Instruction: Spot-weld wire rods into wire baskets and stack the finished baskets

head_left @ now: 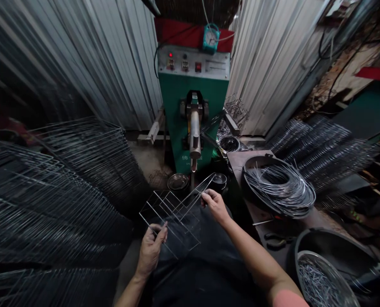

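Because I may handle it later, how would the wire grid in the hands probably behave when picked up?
The wire grid is likely light for its size: thin wire, mostly open gaps. It seems fairly stiff, spanning from left hand to right hand without obvious sag. Pressed hard, such slim wire might bend.

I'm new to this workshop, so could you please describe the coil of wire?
Find the bench right of the green machine. Toward its far end, a round black tray holds the coil: long looped strands, unlike the short loose metal pieces nearer the camera.
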{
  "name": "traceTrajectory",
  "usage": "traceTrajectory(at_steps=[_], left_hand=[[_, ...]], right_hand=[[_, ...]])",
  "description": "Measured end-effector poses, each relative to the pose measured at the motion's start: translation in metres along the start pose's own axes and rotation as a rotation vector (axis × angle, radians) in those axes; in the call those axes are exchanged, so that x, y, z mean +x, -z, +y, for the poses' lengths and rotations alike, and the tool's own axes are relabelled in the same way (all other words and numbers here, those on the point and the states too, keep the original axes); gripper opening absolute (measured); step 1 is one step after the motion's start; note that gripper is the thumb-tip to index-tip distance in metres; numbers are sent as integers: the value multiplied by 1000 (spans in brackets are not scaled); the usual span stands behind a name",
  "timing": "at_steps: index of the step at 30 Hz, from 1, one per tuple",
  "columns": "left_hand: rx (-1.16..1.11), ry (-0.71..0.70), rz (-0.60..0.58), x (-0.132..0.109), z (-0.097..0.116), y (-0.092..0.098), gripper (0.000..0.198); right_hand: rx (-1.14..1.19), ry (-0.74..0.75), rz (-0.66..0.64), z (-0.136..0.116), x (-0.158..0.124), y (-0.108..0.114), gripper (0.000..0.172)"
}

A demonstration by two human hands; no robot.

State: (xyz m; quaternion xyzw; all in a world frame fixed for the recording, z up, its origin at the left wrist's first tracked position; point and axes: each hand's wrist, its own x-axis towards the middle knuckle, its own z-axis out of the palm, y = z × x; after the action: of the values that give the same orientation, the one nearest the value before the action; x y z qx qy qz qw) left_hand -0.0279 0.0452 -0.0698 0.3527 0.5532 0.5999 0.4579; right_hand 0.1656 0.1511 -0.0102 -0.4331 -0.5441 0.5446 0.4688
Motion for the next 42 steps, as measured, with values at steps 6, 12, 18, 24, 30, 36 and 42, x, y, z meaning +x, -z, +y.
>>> traceTrajectory(at_steps=[6,12,18,24,30,36,42], left_hand=[[188,101,63,-16,0,11,35],[831,-358,283,-9,48,5,47],[1342,-673,-245,23,75,-65,40],[1379,-686,-240,35,72,-84,30],[1378,-721,-228,59,87,-92,28],[1453,-737,-219,83,94,-100,27],[1510,-702,-241,105,93,-104,28]], right_hand=[[56,-86,86,19,-9,-7,25],[48,-95,82,27,-20,-11,24],[1,-74,91,21,-22,-10,23],[26,-49,37,15,-13,-2,26],[147,-30,38,16,11,-5,27],[214,-45,91,16,35,-11,23],[288,-67,162,21,55,-19,22]])
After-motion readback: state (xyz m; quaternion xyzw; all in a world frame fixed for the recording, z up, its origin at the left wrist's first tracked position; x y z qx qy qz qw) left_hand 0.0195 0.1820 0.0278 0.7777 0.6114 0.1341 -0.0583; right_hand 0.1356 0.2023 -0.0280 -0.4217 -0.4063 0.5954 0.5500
